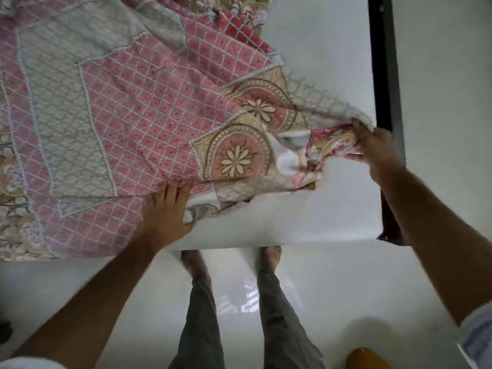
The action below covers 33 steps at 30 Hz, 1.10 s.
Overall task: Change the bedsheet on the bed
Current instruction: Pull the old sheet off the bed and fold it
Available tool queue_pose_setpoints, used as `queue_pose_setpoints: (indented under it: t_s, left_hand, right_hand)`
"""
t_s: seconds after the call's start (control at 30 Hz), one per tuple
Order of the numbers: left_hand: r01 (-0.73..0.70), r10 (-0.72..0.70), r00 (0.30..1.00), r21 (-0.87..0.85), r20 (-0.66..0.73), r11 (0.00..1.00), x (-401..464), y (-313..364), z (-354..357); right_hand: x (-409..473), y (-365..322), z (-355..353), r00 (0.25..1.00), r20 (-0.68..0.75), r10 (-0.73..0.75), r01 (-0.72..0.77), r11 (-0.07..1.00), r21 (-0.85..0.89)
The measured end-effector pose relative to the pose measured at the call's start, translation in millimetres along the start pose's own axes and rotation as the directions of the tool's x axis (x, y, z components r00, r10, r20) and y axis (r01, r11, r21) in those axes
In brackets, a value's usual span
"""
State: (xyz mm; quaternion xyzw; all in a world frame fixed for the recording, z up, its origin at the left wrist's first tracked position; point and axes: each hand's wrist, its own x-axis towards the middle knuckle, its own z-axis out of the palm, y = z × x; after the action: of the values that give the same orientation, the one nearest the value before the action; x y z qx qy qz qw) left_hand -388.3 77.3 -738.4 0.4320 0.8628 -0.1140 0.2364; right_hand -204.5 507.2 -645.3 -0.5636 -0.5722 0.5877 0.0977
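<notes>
White mattress (319, 219); bedsheet (133, 123) corner points right, gripped by right hand (378, 145).

The person is standing at the near edge of the bed (306, 225), leaning over it. The left hand (165, 211) is pressing flat on the pink patterned sheet (138, 107) by that edge. The right hand (372, 145) is gripping the sheet's bunched corner near the bed's right edge, leaving white mattress (327, 62) showing along the dark frame (383, 62).
</notes>
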Motion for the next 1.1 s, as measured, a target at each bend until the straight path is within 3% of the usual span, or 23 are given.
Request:
queue_pose_setpoints:
  t_s: [0.1,0.2,0.4,0.5,0.57,0.63,0.67,0.7,0.77,0.8,0.87,0.97,1.0,1.1]
  left_hand:
    - [0.011,-0.012,1.0,-0.028,-0.029,1.0,-4,23,-11]
    - [-0.037,0.038,0.994,0.015,-0.104,0.999,-7,55,-21]
    - [0.032,-0.025,0.997,0.107,-0.07,0.994,-1,82,-30]
    - [0.065,-0.053,0.995,0.14,-0.086,0.988,1,80,-32]
    - [0.056,-0.042,0.991,0.112,-0.126,0.992,1,80,-34]
    - [0.032,-0.017,0.985,0.086,-0.17,0.996,2,84,-34]
    - [0.008,0.007,0.981,0.079,-0.192,0.997,2,89,-33]
    - [-0.021,0.038,0.976,0.081,-0.214,0.996,3,96,-31]
    - [-0.09,0.114,0.96,0.104,-0.256,0.99,6,112,-29]
    - [-0.127,0.157,0.949,0.127,-0.272,0.984,8,120,-27]
    - [-0.167,0.214,0.927,0.17,-0.307,0.971,12,132,-23]
    - [-0.169,0.204,0.923,0.133,-0.326,0.977,21,140,-24]
    - [-0.191,0.217,0.916,0.109,-0.338,0.975,22,142,-26]
    - [-0.312,0.215,0.894,-0.202,-0.394,0.928,20,158,-35]
  right_hand:
    - [11,14,11,0.976,0.174,0.129,-0.139,0.989,0.05]
    - [7,45,16,0.928,0.313,0.204,-0.172,0.977,-0.127]
    - [18,38,-32,0.982,0.188,0.03,-0.034,0.999,0.018]
    - [41,28,-47,0.978,0.141,-0.154,0.182,0.959,-0.218]
    - [50,34,-47,0.963,0.107,-0.248,0.266,0.806,-0.529]
    - [47,48,-40,0.905,0.171,-0.389,0.367,0.514,-0.775]
    - [39,55,-36,0.841,0.283,-0.461,0.462,0.341,-0.818]
    - [29,60,-33,0.747,0.441,-0.499,0.587,0.183,-0.788]
    - [19,72,-29,0.556,0.728,-0.401,0.771,-0.08,-0.632]
    - [18,79,-29,0.532,0.79,-0.305,0.79,-0.156,-0.592]
    - [22,89,-32,0.581,0.786,-0.212,0.777,-0.143,-0.613]
    - [25,85,-33,0.67,0.664,-0.332,0.735,0.172,-0.656]
    - [23,82,-32,0.668,0.643,-0.373,0.736,0.211,-0.643]
    - [7,81,-26,0.542,0.686,-0.485,0.805,0.066,-0.589]
